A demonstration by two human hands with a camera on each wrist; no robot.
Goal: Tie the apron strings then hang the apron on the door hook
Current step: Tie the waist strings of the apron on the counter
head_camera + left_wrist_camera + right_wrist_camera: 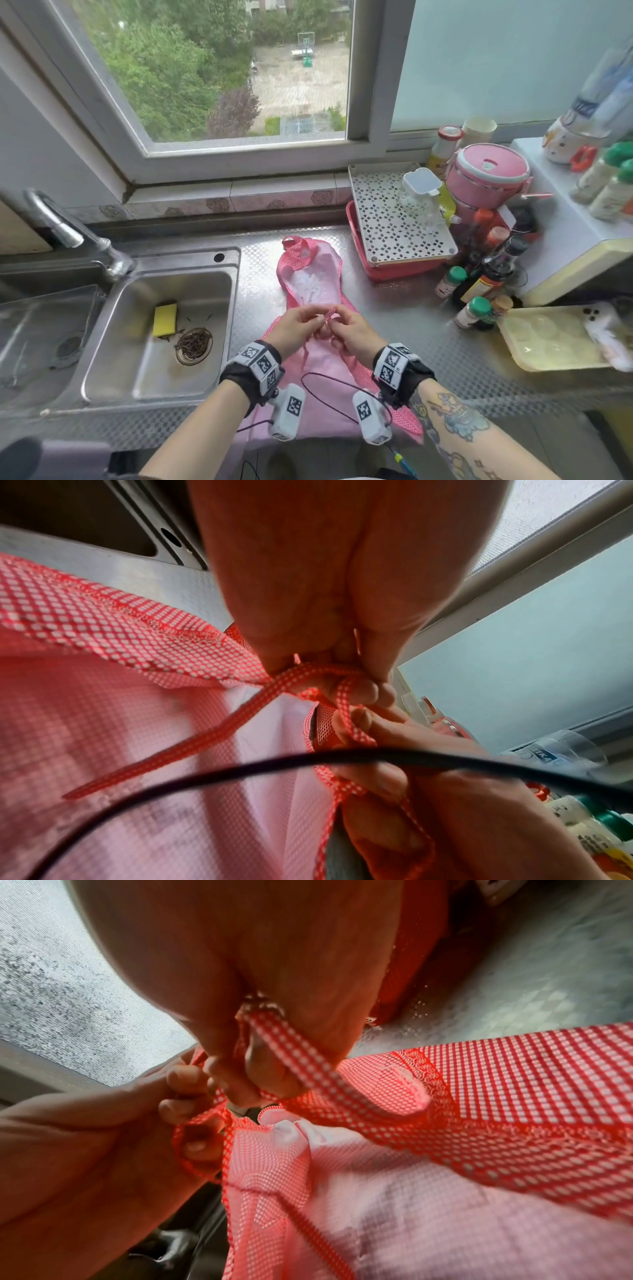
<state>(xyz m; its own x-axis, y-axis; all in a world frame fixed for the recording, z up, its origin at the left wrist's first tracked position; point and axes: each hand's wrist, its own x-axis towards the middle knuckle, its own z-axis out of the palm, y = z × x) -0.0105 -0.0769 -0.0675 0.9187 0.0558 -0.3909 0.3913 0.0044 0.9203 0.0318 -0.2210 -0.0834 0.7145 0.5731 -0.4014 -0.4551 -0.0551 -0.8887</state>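
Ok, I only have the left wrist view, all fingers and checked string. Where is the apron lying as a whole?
Observer: The apron is spread on the steel counter, between the sink and the red basket.
Operator: Which way does its top point?
Observer: The neck loop lies at the far end, toward the window.
Operator: And the other hand, does it hold a string?
Observer: Yes. The right wrist view shows the right hand pinching a checked string between thumb and fingers, close to the left hand.
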